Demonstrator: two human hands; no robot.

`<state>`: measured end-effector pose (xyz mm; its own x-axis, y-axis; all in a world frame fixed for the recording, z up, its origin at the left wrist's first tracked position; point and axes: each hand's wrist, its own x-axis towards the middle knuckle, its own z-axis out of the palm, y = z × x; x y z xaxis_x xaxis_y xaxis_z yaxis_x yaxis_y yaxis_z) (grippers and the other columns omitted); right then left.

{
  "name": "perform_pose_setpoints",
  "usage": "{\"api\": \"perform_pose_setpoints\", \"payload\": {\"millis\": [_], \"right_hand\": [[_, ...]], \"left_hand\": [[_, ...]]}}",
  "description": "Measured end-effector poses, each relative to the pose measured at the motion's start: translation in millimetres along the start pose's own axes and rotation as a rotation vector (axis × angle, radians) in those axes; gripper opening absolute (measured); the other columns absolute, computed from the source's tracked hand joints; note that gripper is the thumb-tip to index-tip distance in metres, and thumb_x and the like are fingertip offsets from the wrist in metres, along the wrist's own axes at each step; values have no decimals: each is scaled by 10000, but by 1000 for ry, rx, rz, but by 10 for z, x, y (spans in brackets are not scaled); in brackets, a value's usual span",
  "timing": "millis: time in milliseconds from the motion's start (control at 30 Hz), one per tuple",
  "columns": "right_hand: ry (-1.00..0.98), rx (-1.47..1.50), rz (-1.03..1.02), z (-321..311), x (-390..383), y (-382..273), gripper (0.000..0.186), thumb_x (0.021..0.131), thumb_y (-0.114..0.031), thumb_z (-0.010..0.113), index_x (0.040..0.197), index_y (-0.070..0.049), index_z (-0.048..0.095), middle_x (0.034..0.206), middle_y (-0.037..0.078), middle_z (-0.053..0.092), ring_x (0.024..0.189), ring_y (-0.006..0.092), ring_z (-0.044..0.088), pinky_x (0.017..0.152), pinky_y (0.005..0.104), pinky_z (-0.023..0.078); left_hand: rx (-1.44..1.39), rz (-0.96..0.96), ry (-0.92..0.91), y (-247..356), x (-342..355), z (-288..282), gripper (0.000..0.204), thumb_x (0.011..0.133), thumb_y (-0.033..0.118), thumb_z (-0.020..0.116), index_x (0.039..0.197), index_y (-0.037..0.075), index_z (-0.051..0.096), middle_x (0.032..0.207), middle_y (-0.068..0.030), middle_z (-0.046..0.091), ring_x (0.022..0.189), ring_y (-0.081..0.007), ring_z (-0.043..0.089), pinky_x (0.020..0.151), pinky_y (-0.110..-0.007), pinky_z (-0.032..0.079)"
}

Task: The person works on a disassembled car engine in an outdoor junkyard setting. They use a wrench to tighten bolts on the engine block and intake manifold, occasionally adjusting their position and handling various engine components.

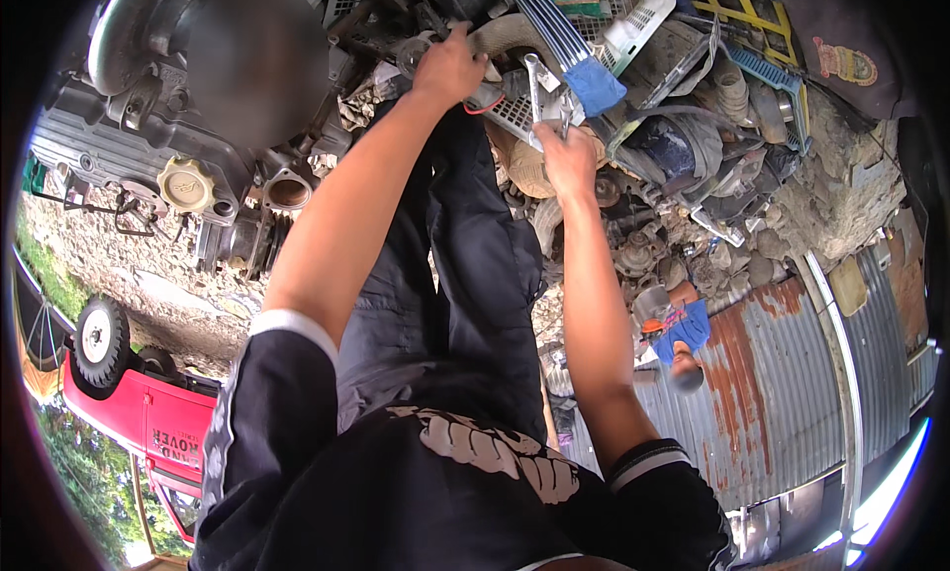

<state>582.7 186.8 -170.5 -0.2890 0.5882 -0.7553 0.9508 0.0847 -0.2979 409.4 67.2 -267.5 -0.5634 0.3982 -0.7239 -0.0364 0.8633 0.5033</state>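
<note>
You are looking down your own body at a yard of bare, stony ground (831,190) heaped with scrap car parts. Your left hand (450,68) reaches out with its fingers curled onto a greasy metal part (411,51) at the edge of the pile; whether that grip is fully closed, I cannot tell. Your right hand (569,160) is closed around the shaft of a silver open-ended wrench (535,81), which stands upright above your fist, just in front of a pale plastic grille (510,111). To your left lies a large grey engine block (129,141) with a cream round filler cap (185,185) on top. Near the wrench, a bundle of ribbed dark hoses ends in a bright blue wrap (594,84). Beyond it sit a white plastic crate (638,22) holding a small green box, and a yellow metal frame (747,7). A dark cloth with a round gold and red badge (841,61) lies at far right. A rusty corrugated metal wall (782,373) runs along the lower right, and a red vehicle (148,413) with a spare wheel stands at lower left.
</note>
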Motion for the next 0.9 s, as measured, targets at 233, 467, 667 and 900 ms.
{"api": "perform_pose_setpoints", "payload": {"millis": [233, 467, 667, 900], "right_hand": [[-43, 349, 37, -159, -527, 159, 282, 890, -276, 756, 964, -3, 763, 632, -25, 555, 589, 71, 465, 563, 277, 378], [-31, 540, -128, -57, -671, 94, 262, 920, -224, 745, 1009, 23, 746, 786, 24, 695, 713, 84, 587, 675, 260, 470], [-145, 578, -127, -64, -719, -95, 248, 928, -215, 736, 1004, 21, 735, 832, 54, 720, 749, 102, 636, 687, 275, 495], [-396, 669, -109, -40, -604, 4, 284, 947, -290, 708, 971, -7, 720, 792, -22, 646, 732, 51, 541, 676, 265, 445]], "left_hand": [[314, -93, -135, 182, 255, 172, 583, 863, 335, 689, 1343, 47, 528, 1258, -254, 665, 1178, -413, 645, 1000, -493, 524], [-395, -40, -72, 418, -380, 57, 462, 975, 424, 622, 1131, -6, 690, 1002, -170, 716, 948, -316, 710, 838, -410, 566], [-1197, -274, -453, 456, -939, -201, 312, 998, 381, 658, 937, 76, 685, 775, 44, 534, 665, -65, 444, 597, -262, 366], [-1020, -136, -592, 367, -1082, -357, 307, 1007, 260, 656, 1161, 4, 726, 938, -25, 730, 865, -92, 635, 812, -267, 502]]}}
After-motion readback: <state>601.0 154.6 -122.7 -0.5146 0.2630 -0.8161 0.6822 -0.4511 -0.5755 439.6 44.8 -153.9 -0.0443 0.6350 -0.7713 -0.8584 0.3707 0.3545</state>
